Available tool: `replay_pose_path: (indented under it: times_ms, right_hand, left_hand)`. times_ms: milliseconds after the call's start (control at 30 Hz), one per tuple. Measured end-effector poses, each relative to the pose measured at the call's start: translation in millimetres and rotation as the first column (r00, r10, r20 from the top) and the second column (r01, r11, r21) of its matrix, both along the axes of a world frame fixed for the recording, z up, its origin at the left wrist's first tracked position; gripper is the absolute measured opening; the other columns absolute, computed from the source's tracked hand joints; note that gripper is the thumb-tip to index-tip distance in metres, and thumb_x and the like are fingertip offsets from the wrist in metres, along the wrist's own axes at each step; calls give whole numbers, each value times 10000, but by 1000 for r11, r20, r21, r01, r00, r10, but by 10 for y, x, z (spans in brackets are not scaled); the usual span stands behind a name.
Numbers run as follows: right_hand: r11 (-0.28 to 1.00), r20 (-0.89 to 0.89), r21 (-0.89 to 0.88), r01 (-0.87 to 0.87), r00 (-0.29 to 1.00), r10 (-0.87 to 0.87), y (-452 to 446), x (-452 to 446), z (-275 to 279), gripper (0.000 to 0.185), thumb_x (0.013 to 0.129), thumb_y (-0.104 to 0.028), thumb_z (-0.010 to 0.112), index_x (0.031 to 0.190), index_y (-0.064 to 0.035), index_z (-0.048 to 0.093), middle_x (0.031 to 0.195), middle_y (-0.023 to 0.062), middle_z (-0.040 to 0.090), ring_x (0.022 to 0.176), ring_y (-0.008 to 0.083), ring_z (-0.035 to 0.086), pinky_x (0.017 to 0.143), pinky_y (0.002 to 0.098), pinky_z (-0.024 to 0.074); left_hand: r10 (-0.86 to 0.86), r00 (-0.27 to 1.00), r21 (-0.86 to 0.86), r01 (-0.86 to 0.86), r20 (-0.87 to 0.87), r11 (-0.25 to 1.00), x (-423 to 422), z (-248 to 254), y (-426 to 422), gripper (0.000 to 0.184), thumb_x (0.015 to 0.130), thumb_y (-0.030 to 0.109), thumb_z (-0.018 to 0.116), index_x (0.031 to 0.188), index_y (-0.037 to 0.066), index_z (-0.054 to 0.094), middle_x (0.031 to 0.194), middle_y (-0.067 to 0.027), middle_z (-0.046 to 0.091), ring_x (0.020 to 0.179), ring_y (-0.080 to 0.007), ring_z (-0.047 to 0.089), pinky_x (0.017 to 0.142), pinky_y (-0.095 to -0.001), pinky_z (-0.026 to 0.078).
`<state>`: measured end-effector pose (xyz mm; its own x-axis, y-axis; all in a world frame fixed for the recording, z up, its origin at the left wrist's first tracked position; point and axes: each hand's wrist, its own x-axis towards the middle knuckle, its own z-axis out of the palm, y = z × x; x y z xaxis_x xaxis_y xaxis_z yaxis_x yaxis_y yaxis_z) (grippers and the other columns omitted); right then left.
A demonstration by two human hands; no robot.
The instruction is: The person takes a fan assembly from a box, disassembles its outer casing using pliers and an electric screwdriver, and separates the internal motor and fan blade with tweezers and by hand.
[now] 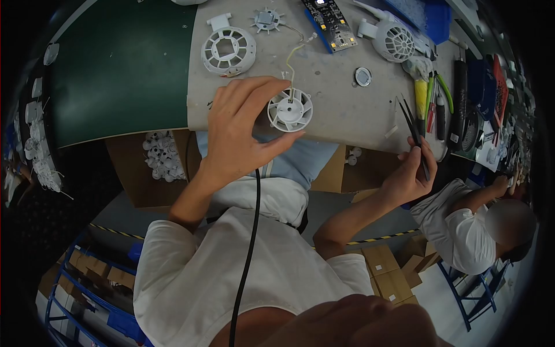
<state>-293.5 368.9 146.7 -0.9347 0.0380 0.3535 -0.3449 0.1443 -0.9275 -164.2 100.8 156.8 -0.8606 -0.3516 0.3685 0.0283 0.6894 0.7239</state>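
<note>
My left hand (234,124) grips a small round white fan (290,110) by its rim, fingers at the upper left and thumb below. A thin pale wire (291,65) runs up from the fan's hub to a small connector. Black tweezers (411,118) stand in my right hand (413,173), points upward and apart from the fan. Above the fan lie a round white vented housing (229,51) and a small spoked part (268,20). A circuit board (330,26) rests farther back, with a second white housing with a grille (396,41) beside it.
A round metal disc (362,76) lies on the grey worktop (335,110). Pliers with green handles (444,91) and other tools stand at the right. A green mat (121,69) covers the left. Cardboard boxes (130,173) sit below the edge; another person (468,231) sits at right.
</note>
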Motion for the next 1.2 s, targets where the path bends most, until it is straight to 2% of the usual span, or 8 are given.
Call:
replay_pose_path:
  times_ms: [267,333,467,533,700,767,967,1200]
  right_hand:
    - [993,5,111,41,999,-41,-252,-54,6,139,899,60,603,1030,72,648,1087,198,680,905,254,702,676,260,545]
    - [887,-203,456,67,979,30,-243,-146,-50,141,874,81,622,1006,50,662,1038,159,697,884,225,689,742,284,549]
    - [795,-244,596,113,969,45,-358,-185,-37,131,855,89,635,978,55,664,984,155,705,879,223,677,771,309,540]
    - [745,-471,619,251,877,96,-465,-157,-20,146,842,97,640,972,40,671,988,155,696,872,233,672,765,303,534]
    - [935,-43,229,-272,956,289,-921,353,158,177,811,77,672,978,22,681,1006,141,676,851,208,653,719,283,537]
    - [771,127,141,-620,784,607,-1038,384,246,244,786,63,695,1026,25,679,1001,139,676,833,198,645,697,274,536]
    - [716,170,147,-682,731,661,-1240,340,364,304,756,24,728,1057,5,688,960,126,685,793,193,649,607,268,508]
    - [620,235,235,-749,662,711,-1224,212,363,317,704,5,763,1015,-6,705,834,91,682,664,171,628,537,275,473]
  left_hand:
    - [7,1000,17,-7,-11,1000,-4,0,1,584,606,212,849,1135,68,646,1099,-87,648,966,-279,590,828,-374,424]
    - [5,1000,40,-4,-17,999,3,17,-5,582,605,197,851,1132,61,643,1096,-97,653,973,-283,601,833,-371,442]
    - [41,997,282,-21,-64,959,33,34,0,582,605,141,856,1129,33,628,1077,-126,666,1012,-297,628,859,-365,499]
    - [44,995,316,-11,-95,949,51,-41,-7,589,608,116,853,1138,19,617,1102,-133,658,1035,-286,630,867,-363,509]
    - [-41,996,448,70,-75,891,151,19,-135,615,637,34,833,1194,-9,576,1243,-150,603,1121,-261,616,932,-380,512]
    - [-174,937,747,347,-303,566,146,-32,-192,617,694,-58,774,1261,-13,533,1367,-170,514,1198,-273,577,1004,-400,495]
    - [-288,918,862,365,-272,352,124,-12,-263,663,720,-157,708,1326,-14,482,1437,-207,442,1266,-317,525,1040,-416,481]
    - [-340,903,825,394,-264,405,68,27,-262,609,760,-137,683,1323,-15,483,1414,-203,469,1248,-303,539,1020,-408,494]
